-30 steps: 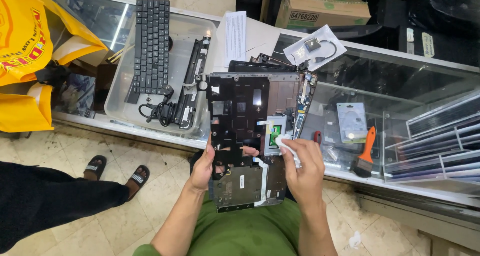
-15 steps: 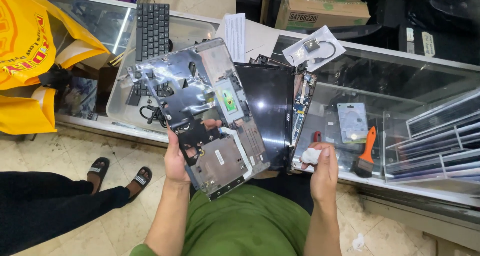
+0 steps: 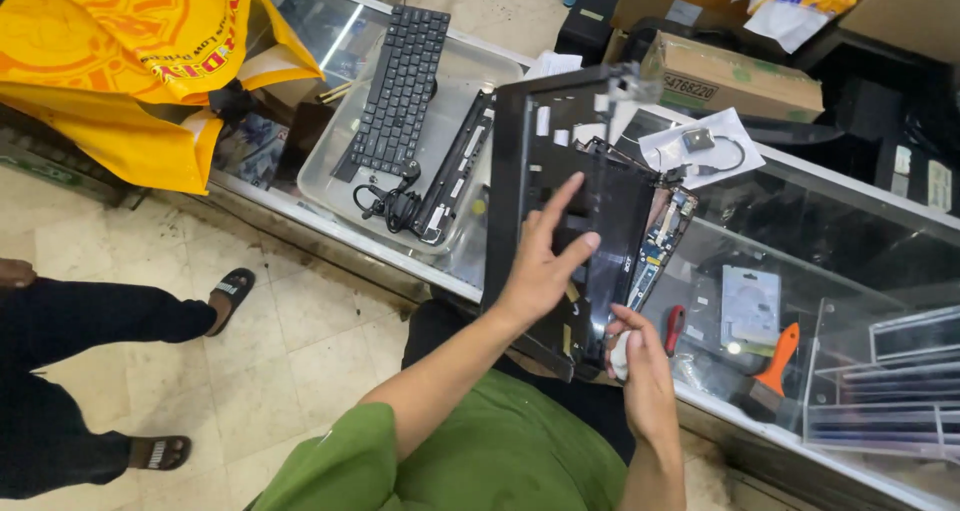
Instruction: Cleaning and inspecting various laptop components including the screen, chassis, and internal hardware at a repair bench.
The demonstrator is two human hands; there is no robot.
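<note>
Bracing the black laptop shell [image 3: 560, 186] upright, my left hand [image 3: 545, 261] spreads flat against it; my right hand [image 3: 635, 356] pinches a white wad [image 3: 621, 354] at its lower edge.

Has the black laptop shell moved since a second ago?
Yes. The black laptop shell was turned over and swung left toward the clear plastic tray, then back; the left hand now presses it, tilted up, beside the tray.

Laptop shell standing over the glass counter

The laptop shell [image 3: 560, 201] is leaning between tray [image 3: 330, 186] at left, holding a keyboard [image 3: 398, 89], and circuit board [image 3: 660, 236] at right; a cardboard box [image 3: 735, 76] is sitting farther back.
</note>
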